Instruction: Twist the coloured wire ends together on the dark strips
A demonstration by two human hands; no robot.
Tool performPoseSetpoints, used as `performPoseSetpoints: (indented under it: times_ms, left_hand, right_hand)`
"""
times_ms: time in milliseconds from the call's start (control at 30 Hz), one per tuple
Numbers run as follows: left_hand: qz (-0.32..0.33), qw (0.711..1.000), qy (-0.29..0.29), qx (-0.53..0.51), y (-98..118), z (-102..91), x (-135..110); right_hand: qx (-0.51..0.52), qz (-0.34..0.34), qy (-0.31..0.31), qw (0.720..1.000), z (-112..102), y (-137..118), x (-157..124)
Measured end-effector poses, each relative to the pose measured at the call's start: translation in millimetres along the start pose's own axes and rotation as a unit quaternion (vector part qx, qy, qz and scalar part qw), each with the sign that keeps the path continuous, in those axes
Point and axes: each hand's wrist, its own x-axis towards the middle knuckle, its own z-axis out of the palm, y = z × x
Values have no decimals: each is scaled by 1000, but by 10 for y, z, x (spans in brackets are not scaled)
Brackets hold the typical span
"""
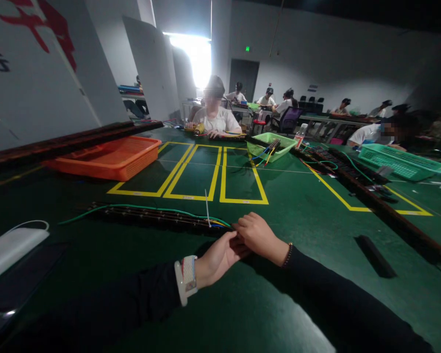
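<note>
Begins at left with an orange basket (141, 159), set back from the work, probably to spare the arms. Continues, nearer, with a dark grooved strip (158, 219) laid lengthwise on the green tabletop (305, 215), a green wire (158, 208) running along it. Includes, toward the strip's right end, a white cable tie (207, 208), tail upright, presumably for gathering the wire bundle (217, 224) leading into both hands. Finds the left hand (220, 257) palm-up, half-cupped under the bundle's end, likely as support; cannot tell whether gripping. Finds the right hand (259, 235) above, knuckles up, fingers curled closed on the same end, forearm angled inward, apparently for control. Ends with a black bar (375, 256), well apart at right.
</note>
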Motion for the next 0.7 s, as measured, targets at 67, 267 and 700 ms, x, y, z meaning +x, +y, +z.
performPoseSetpoints:
  times_ms: [67,267,700]
  left_hand:
    - [26,999,24,-36,-3,-13,34]
    - [49,994,50,-87,-7,-83,154]
    - [35,998,-18,-58,12,-68,118]
  right_hand:
    - [-68,-39,5,997,-26,-49,-13]
    - [-168,-83,35,982,-77,-243,-43]
    - [224,169,-35,959,-281,104,-23]
